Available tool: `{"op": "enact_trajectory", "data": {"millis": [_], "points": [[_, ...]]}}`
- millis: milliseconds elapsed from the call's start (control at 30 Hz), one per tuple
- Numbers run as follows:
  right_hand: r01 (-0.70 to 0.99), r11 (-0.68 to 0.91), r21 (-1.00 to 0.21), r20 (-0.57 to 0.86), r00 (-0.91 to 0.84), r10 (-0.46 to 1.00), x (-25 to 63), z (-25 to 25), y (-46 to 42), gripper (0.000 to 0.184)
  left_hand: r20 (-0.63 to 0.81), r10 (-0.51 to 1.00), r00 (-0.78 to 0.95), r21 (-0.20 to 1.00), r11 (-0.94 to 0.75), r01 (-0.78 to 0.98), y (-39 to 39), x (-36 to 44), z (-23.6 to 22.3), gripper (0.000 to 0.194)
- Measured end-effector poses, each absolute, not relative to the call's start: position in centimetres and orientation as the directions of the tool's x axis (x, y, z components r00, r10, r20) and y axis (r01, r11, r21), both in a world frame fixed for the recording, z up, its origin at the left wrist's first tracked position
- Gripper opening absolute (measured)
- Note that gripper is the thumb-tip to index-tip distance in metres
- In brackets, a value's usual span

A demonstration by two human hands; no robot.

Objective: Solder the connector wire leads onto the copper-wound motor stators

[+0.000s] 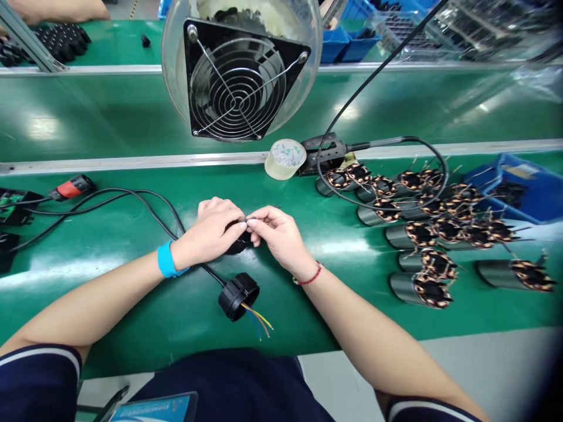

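My left hand (215, 230), with a blue band at the wrist, is closed over a small black part (238, 245) on the green bench. The hand covers most of that part, so its kind is unclear. At its top, the thumb and forefinger of my right hand (278, 235) are pinched together beside my left thumb. Whatever sits in that pinch is too small and hidden to name. Nearer my body lies a round black plastic cap (237, 298) on a cable, with thin coloured wires (261, 319) sticking out of it.
Several metal stators with copper windings (420, 233) stand at right, before a blue bin (523, 187). A fan with a wire guard (237, 99) hangs ahead. Behind my hands are a tape roll (285, 159) and a corded black tool (323, 153). A red-banded connector (73, 187) lies left.
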State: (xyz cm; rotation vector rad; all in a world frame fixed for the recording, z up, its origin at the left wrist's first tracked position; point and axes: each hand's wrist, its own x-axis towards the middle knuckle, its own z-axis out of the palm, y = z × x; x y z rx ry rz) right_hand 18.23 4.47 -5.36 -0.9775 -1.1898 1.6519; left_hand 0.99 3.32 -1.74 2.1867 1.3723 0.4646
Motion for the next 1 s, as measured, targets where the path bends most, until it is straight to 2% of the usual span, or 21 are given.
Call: {"op": "enact_trajectory", "data": {"millis": [133, 200, 267, 367, 433, 633, 833, 1000], "points": [[-0.214, -0.21, -0.954, -0.143, -0.291, 0.946, 17.9, -5.2, 4.3, 0.026, 0.022, 0.906, 0.423, 0.415, -0.394, 0.82, 2.4, 1.3, -0.7, 0.028], [-0.224, -0.222, -0.949, -0.155, -0.28, 0.947, 17.8, -5.0, 4.1, 0.026, 0.007, 0.898, 0.44, 0.376, -0.41, 0.831, 2.0, 1.5, -0.6, 0.031], [-0.229, -0.23, -0.946, -0.163, -0.276, 0.947, 17.9, -4.8, 4.0, 0.027, -0.047, 0.894, 0.445, 0.413, -0.388, 0.824, 1.9, 1.7, -0.6, 0.032], [-0.22, -0.239, -0.946, -0.17, -0.29, 0.942, 18.0, -4.6, 3.8, 0.029, -0.176, 0.869, 0.462, 0.535, -0.309, 0.786, 2.3, 1.6, -0.5, 0.033], [-0.233, -0.247, -0.941, -0.177, -0.285, 0.942, 18.0, -4.5, 3.7, 0.03, -0.205, 0.874, 0.441, 0.592, -0.248, 0.767, 2.6, 1.3, -0.2, 0.031], [-0.302, -0.268, -0.915, -0.196, -0.246, 0.949, 17.7, -4.3, 3.4, 0.027, -0.079, 0.925, 0.373, 0.599, -0.255, 0.759, 2.7, 1.0, 1.0, 0.029], [-0.259, -0.158, -0.953, -0.106, -0.203, 0.973, 17.4, -4.4, 3.2, 0.019, -0.083, 0.911, 0.404, 0.685, -0.242, 0.687, 2.7, 1.1, 0.4, 0.027], [-0.293, -0.167, -0.941, -0.093, -0.249, 0.964, 16.6, -4.8, 3.2, 0.026, -0.097, 0.921, 0.376, 0.716, -0.198, 0.669, 3.0, 1.1, -0.2, 0.027]]}}
